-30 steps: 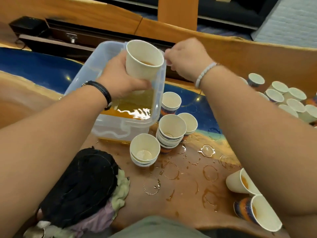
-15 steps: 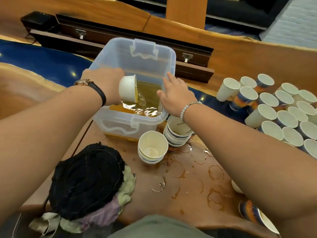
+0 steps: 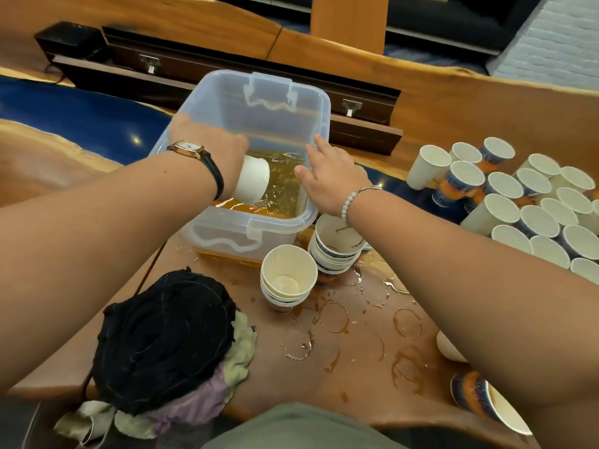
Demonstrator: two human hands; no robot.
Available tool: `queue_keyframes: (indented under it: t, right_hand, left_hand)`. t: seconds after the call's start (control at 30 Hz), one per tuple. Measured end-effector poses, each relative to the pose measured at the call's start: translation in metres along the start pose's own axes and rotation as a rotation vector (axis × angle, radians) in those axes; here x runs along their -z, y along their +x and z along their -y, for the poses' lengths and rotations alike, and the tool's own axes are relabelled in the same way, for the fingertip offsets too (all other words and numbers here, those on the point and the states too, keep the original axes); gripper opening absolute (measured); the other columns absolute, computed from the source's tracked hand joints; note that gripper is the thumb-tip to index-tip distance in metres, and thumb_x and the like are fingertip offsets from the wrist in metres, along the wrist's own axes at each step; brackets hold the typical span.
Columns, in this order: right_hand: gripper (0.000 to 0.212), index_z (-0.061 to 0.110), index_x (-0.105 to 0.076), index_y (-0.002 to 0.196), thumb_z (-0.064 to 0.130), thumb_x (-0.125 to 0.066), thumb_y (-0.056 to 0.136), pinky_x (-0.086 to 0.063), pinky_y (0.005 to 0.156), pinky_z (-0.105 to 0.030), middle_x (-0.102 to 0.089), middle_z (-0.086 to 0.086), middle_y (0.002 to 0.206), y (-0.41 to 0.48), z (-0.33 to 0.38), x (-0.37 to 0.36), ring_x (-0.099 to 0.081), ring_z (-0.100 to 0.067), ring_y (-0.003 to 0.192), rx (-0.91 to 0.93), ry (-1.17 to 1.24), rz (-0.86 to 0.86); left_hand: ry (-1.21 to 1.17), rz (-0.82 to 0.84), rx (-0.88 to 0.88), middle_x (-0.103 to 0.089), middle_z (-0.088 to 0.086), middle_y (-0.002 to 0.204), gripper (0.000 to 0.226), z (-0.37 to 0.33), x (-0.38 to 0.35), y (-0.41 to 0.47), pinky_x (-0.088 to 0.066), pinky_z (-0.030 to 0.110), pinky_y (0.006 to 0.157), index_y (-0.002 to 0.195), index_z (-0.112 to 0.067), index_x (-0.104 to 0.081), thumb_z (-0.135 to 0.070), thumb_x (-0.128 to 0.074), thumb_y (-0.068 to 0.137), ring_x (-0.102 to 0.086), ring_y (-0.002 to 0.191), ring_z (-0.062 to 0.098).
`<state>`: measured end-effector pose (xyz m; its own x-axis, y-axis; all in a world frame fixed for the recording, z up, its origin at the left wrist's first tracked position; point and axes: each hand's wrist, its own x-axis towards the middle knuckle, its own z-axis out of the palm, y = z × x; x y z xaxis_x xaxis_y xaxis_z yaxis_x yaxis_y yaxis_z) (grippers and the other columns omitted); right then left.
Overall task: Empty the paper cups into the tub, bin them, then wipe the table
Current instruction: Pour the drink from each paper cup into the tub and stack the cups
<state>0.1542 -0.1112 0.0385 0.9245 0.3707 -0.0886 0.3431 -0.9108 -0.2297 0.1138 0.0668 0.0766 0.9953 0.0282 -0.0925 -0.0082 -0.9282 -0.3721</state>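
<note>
Left hand (image 3: 220,157) grips a paper cup (image 3: 252,183), tipped on its side low inside the tub (image 3: 269,92), mouth close to the brown liquid, probably to limit splash. Right hand (image 3: 330,179) lies flat, fingers straight, on the tub's near-right rim, likely bracing it. Nested empties (image 3: 288,280) sit just beside the tub, ready for binning. Cup cluster (image 3: 505,202) at right, contents unclear. Bench (image 3: 356,351) is ring-stained; rags (image 3: 162,335) lie near for wiping.

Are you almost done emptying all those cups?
Not yet. Done: two stacks of emptied cups stand by the tub, which holds amber liquid. In hand: the left hand tips a paper cup into the tub while the right hand is at its rim. To do: a crowd of cups on the right, a cup with liquid nearby, binning them all, and wiping the ring stains.
</note>
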Motion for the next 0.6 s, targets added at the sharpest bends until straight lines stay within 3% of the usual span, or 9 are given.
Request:
queue_keyframes:
  t: [0.1, 0.2, 0.27, 0.33, 0.4, 0.47, 0.53, 0.6]
  right_hand:
    - [0.06, 0.017, -0.023, 0.15, 0.049, -0.027, 0.1, -0.02, 0.115, -0.049, -0.022, -0.001, 0.157, -0.004, 0.001, 0.015, -0.016, -0.025, 0.144, 0.004, 0.104, -0.043]
    - [0.061, 0.017, -0.024, 0.15, 0.05, -0.034, 0.099, -0.026, 0.113, -0.041, -0.029, -0.002, 0.154, -0.016, 0.008, 0.037, -0.026, -0.022, 0.141, -0.013, 0.478, -0.103]
    - [0.061, 0.022, -0.022, 0.15, 0.045, -0.042, 0.098, -0.037, 0.103, -0.035, -0.036, -0.002, 0.149, -0.026, 0.012, 0.05, -0.04, -0.021, 0.131, -0.021, 0.766, -0.048]
    - [0.059, 0.028, -0.026, 0.147, 0.038, -0.051, 0.095, -0.05, 0.089, -0.034, -0.049, 0.0, 0.132, -0.039, 0.012, 0.058, -0.055, -0.018, 0.111, -0.013, 0.899, 0.016]
    - [0.057, 0.031, -0.035, 0.14, 0.03, -0.061, 0.09, -0.054, 0.078, -0.032, -0.053, -0.001, 0.12, -0.052, 0.008, 0.061, -0.057, -0.018, 0.103, 0.01, 0.942, -0.004]
    - [0.057, 0.034, -0.042, 0.131, 0.027, -0.07, 0.081, -0.051, 0.075, -0.03, -0.054, -0.001, 0.118, -0.064, 0.003, 0.062, -0.057, -0.02, 0.104, 0.017, 0.908, -0.085]
    - [0.063, 0.041, -0.044, 0.125, 0.032, -0.073, 0.07, -0.052, 0.084, -0.036, -0.051, 0.003, 0.121, -0.078, -0.001, 0.062, -0.054, -0.02, 0.108, 0.019, 0.808, -0.174]
    - [0.066, 0.045, -0.043, 0.125, 0.034, -0.072, 0.066, -0.05, 0.091, -0.042, -0.047, 0.005, 0.123, -0.094, 0.0, 0.062, -0.05, -0.016, 0.11, 0.042, 0.729, -0.22]
  left_hand:
    - [-0.139, -0.007, 0.053, -0.051, 0.0, 0.082, 0.05, -0.003, 0.011, -0.002, -0.032, 0.048, 0.095, 0.114, -0.023, -0.047, -0.035, -0.075, 0.074, -0.045, 0.081, 0.025]
    - [-0.457, -0.117, 0.046, -0.053, -0.001, 0.092, 0.059, -0.007, 0.021, -0.008, -0.035, 0.045, 0.089, 0.12, -0.025, -0.045, -0.042, -0.075, 0.073, -0.05, 0.086, 0.028]
    - [-0.682, -0.227, -0.01, -0.056, -0.003, 0.102, 0.065, -0.017, 0.026, -0.014, -0.042, 0.045, 0.091, 0.124, -0.028, -0.043, -0.043, -0.077, 0.07, -0.056, 0.097, 0.029]
    - [-0.823, -0.325, -0.072, -0.056, -0.007, 0.11, 0.07, -0.026, 0.028, -0.021, -0.043, 0.048, 0.094, 0.126, -0.029, -0.043, -0.043, -0.079, 0.068, -0.057, 0.103, 0.025]
    - [-0.95, -0.307, -0.18, -0.05, -0.016, 0.108, 0.078, -0.03, 0.024, -0.026, -0.046, 0.043, 0.092, 0.126, -0.031, -0.041, -0.051, -0.081, 0.062, -0.055, 0.1, 0.015]
    - [-1.19, -0.196, -0.297, -0.046, -0.022, 0.107, 0.084, -0.03, 0.017, -0.031, -0.05, 0.028, 0.085, 0.125, -0.035, -0.037, -0.065, -0.077, 0.057, -0.053, 0.096, 0.0]
    - [-1.375, -0.236, -0.263, -0.046, -0.019, 0.11, 0.075, -0.03, 0.004, -0.03, -0.047, 0.02, 0.082, 0.129, -0.032, -0.035, -0.072, -0.056, 0.07, -0.052, 0.099, -0.003]
    - [-1.368, -0.294, -0.127, -0.048, -0.014, 0.114, 0.061, -0.031, -0.009, -0.028, -0.043, 0.025, 0.085, 0.136, -0.022, -0.038, -0.061, -0.04, 0.089, -0.053, 0.102, 0.003]
